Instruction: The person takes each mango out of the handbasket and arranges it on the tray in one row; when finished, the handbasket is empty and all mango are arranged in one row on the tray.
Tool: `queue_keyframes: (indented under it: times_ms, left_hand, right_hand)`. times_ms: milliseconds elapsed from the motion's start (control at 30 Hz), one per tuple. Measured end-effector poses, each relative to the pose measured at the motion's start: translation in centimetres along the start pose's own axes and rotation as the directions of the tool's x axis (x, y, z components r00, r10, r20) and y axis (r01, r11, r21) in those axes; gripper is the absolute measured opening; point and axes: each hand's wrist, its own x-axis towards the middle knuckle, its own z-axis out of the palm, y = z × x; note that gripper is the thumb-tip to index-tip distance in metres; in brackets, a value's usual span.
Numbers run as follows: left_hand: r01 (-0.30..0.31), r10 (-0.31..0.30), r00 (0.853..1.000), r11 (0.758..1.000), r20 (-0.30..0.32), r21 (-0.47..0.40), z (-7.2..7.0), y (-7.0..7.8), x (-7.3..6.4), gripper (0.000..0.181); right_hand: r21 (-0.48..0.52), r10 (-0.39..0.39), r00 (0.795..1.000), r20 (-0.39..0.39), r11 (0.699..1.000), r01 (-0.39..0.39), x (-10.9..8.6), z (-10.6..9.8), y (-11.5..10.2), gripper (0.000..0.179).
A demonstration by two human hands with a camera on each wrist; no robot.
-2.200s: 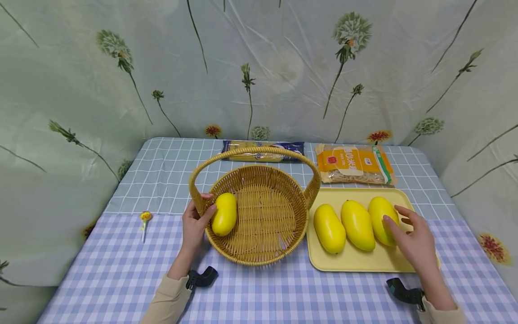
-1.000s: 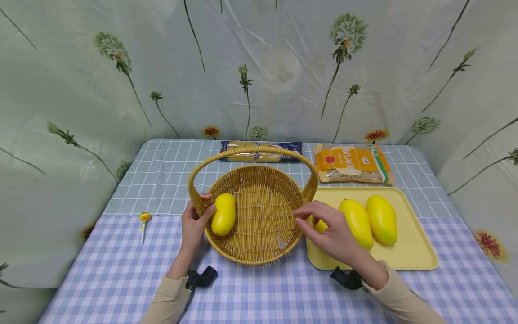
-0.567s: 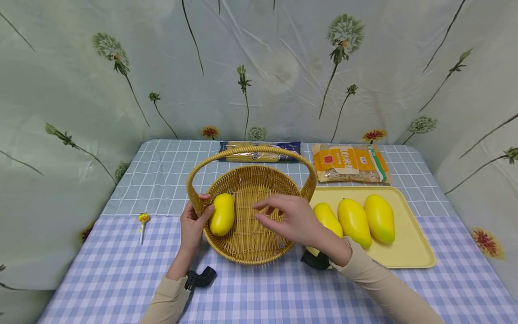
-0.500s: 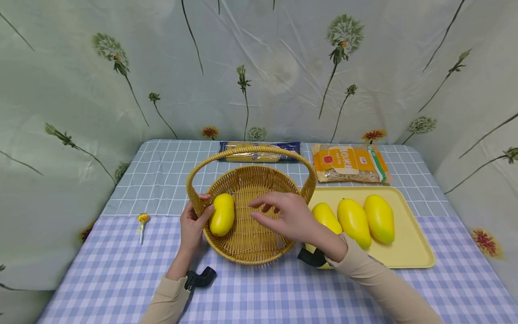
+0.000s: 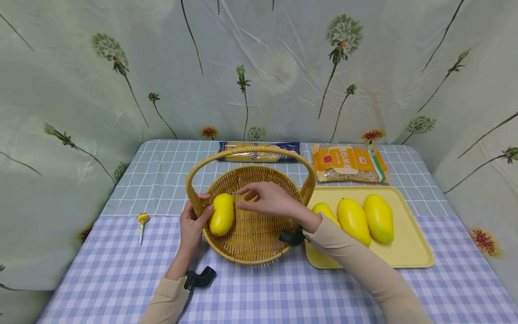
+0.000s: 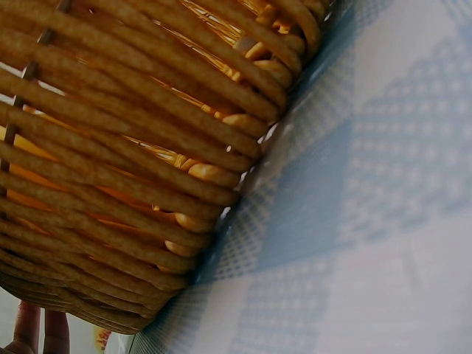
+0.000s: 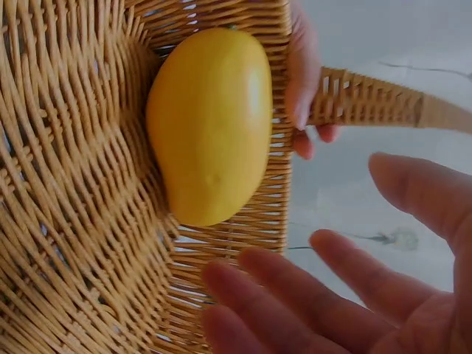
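My left hand [image 5: 192, 230] grips the left rim of a round wicker basket [image 5: 252, 258], thumb inside and fingers outside by the handle's foot. A yellow mango [image 5: 221, 215] leans against the basket's left inner wall, right beside that thumb. My right hand [image 5: 272, 198] hovers over the basket, holding nothing, its fingers loosely spread towards the mango. In the right wrist view, the mango [image 7: 210, 129] lies just past the fingertips, and a gap separates thumb and fingers. The left wrist view shows the basket's outer weave [image 6: 110, 162] close up, with two fingers at its lower edge.
To the right, a yellow tray [image 5: 408, 256] bears three mangoes, the nearest one [image 5: 323, 210] partly behind the right sleeve. An orange food packet [image 5: 350, 163] and a spaghetti packet [image 5: 259, 153] lie at the back. A lollipop [image 5: 142, 220] lies on the left.
My right hand has left the rightmost mango on the tray and moved left over the basket to near the mango inside. My left hand keeps hold of the rim.
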Motion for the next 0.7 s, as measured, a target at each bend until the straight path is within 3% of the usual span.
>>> queue_keyframes:
  times_ms: [133,400,700]
  left_hand:
    - [0.007,-0.007,1.000,1.000,-0.002,0.004,0.0,0.0,0.0,0.027]
    - [0.012,-0.012,1.000,1.000,-0.006,0.006,-0.1,0.0,-0.1,0.028]
    - [0.016,-0.016,1.000,1.000,0.000,0.006,0.0,0.0,0.0,0.028]
  right_hand:
    - [-0.016,0.044,0.997,0.062,0.999,-0.043,0.9,0.4,0.4,0.050]
    - [0.087,0.074,0.980,0.186,0.992,-0.091,2.4,1.7,1.1,0.063]
    - [0.158,0.102,0.971,0.217,0.978,-0.138,3.3,2.9,1.0,0.071]
